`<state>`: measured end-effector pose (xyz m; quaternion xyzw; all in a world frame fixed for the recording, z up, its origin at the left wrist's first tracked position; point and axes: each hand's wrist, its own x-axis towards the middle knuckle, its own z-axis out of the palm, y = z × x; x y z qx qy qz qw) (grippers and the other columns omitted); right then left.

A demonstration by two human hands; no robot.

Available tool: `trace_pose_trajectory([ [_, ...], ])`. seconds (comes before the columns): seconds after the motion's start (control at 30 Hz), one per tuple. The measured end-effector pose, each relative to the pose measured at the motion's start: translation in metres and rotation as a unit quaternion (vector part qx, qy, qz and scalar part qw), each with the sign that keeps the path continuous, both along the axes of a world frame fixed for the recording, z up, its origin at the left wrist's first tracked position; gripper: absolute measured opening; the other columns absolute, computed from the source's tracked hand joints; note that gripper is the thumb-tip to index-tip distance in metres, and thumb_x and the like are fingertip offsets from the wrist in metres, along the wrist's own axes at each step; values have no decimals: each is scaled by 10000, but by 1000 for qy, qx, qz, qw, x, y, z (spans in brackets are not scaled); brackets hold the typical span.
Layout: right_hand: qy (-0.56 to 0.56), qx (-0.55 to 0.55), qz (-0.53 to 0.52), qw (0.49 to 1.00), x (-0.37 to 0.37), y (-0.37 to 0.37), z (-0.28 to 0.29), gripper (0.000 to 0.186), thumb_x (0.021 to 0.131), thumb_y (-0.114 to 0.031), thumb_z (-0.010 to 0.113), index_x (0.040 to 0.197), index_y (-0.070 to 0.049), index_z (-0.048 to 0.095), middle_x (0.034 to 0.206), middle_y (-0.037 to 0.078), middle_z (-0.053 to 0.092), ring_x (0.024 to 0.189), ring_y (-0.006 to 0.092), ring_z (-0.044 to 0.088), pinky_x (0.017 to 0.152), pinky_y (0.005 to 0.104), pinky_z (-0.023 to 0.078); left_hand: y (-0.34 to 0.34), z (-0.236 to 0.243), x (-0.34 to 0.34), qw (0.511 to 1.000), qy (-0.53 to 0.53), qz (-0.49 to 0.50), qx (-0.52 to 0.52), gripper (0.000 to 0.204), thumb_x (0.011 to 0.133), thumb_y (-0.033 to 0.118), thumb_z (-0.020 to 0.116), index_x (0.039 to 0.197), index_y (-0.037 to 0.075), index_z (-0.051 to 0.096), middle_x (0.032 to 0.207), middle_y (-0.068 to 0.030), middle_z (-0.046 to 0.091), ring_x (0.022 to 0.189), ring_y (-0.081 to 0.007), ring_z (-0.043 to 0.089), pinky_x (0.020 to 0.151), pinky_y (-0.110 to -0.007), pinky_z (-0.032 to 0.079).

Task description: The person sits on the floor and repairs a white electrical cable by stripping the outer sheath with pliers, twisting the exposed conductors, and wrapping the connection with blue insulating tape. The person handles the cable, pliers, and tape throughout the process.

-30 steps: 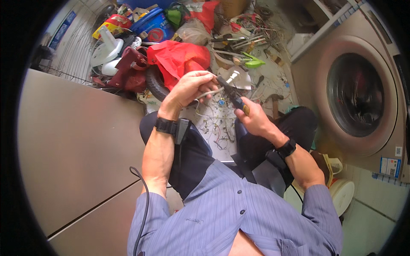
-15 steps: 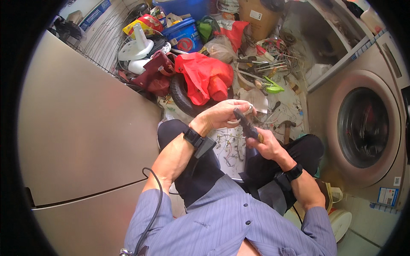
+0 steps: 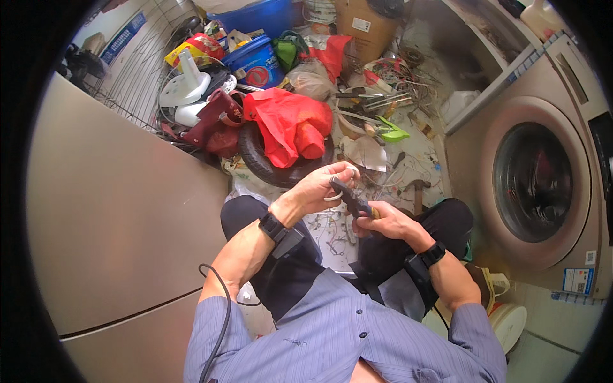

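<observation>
A thin white cord-like piece [image 3: 333, 198] bends out of my left hand [image 3: 311, 189], whose fingers are closed around it; a bit of white also shows at the fingertips. My right hand [image 3: 391, 221] is wrapped around the handles of a pair of pliers [image 3: 347, 195] with a dark metal head and blue-and-yellow grips. The pliers' head points up and left, right beside the left fingers and the white piece. Whether the jaws bite on it, I cannot tell. Both hands are held above the floor between my knees.
Small screws and wire bits litter the floor board [image 3: 335, 258]. A hammer [image 3: 418, 195] lies to the right. Beyond are a tire [image 3: 255, 156] under a red bag [image 3: 287, 121], a blue bucket [image 3: 255, 62] and tangled wires. A washing machine [image 3: 472, 172] stands right, a large metallic-beige cabinet [image 3: 128, 210] left.
The view has turned a little, so the surroundings sit farther left. Both hands keep nearly the same hold, with the pliers still close to the left fingers.
</observation>
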<state>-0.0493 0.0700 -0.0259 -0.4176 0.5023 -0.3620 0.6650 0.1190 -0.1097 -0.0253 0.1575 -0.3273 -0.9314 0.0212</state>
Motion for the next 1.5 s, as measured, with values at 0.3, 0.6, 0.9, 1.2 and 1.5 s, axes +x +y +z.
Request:
trace_pose_trajectory([
  [0.3, 333, -98, -127, 929, 19, -7, -8, 168, 957, -109, 663, 1087, -12, 618, 841, 230, 663, 752, 412, 646, 688, 448, 517, 3, -7, -11, 984, -59, 168, -24, 151, 993, 280, 725, 951, 157, 647, 773, 114, 581, 595, -8, 485, 502, -207, 373],
  [0.6, 239, -22, -140, 961, 19, -19, -16, 188, 967, -177, 666, 1042, -8, 629, 843, 126, 694, 718, 256, 673, 675, 364, 536, -24, -13, -4, 963, -129, 234, -21, 262, 1022, 331, 679, 851, 146, 605, 612, 92, 424, 432, -30, 308, 384, -219, 215],
  [0.9, -52, 56, -108, 991, 17, -28, -18, 212, 1007, -154, 623, 1141, 8, 649, 956, 48, 729, 799, 114, 658, 753, 283, 539, -26, -28, 17, 923, -214, 299, -115, 280, 996, 339, 708, 852, 123, 603, 639, 58, 475, 443, -37, 345, 387, -231, 254],
  [1.2, 54, -2, -204, 977, 25, -41, -20, 184, 985, -152, 641, 1118, -27, 661, 946, 33, 723, 750, 99, 640, 664, 252, 495, -48, -50, 50, 826, -294, 417, -241, 271, 999, 327, 705, 870, 96, 647, 628, 57, 486, 446, -46, 364, 388, -239, 269],
  [1.5, 192, 12, -157, 969, 22, -48, -22, 133, 942, -143, 671, 969, -14, 654, 775, 23, 659, 673, 101, 601, 610, 269, 476, -51, -37, 66, 861, -254, 370, -240, 322, 1025, 368, 644, 860, 92, 664, 666, 37, 558, 479, -39, 374, 403, -242, 284],
])
